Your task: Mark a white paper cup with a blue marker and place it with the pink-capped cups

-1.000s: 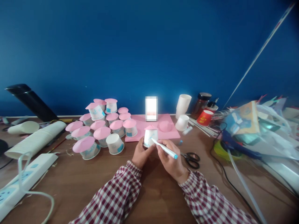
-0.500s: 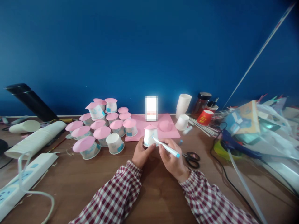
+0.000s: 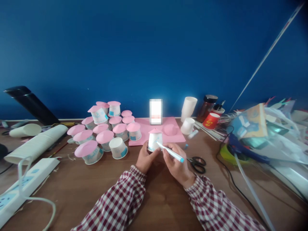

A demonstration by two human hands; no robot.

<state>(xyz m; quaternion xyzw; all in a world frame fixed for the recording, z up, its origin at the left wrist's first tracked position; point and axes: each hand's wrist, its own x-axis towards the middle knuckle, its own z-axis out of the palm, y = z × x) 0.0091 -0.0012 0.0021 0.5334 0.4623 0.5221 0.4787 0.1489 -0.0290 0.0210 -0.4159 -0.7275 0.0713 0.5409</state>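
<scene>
Maroon-and-white checked sleeves (image 3: 120, 195) reach across the brown table (image 3: 158, 205) from its near side. A white power strip (image 3: 30, 176) lies at the near left. The left hand (image 3: 145, 158) grasps the held cup (image 3: 153, 141) around its lower side. That cup is upside down, white with blue markings, and wears a pink paper cone (image 3: 155, 131). The right hand (image 3: 176, 164) grips a white marker (image 3: 171, 152) like a pen — blue end towards the wearer, tip at the cup's wall. Black-handled scissors (image 3: 198, 164) lie just beside the right hand.

To the left, one bare upturned cup (image 3: 117, 149) stands at the front of a cluster of pink-topped cups (image 3: 105, 137). Beyond the held cup lies a pink sheet (image 3: 144, 123) with a loose pink cone (image 3: 169, 129) on it. Past its right edge are a small white cup (image 3: 187, 126), a tall cup stack (image 3: 189, 107), a red cup (image 3: 211, 121) and a dark jar (image 3: 209, 104). A black bottle (image 3: 32, 104) leans at the far left — and behind everything rises the blue wall (image 3: 154, 51).
</scene>
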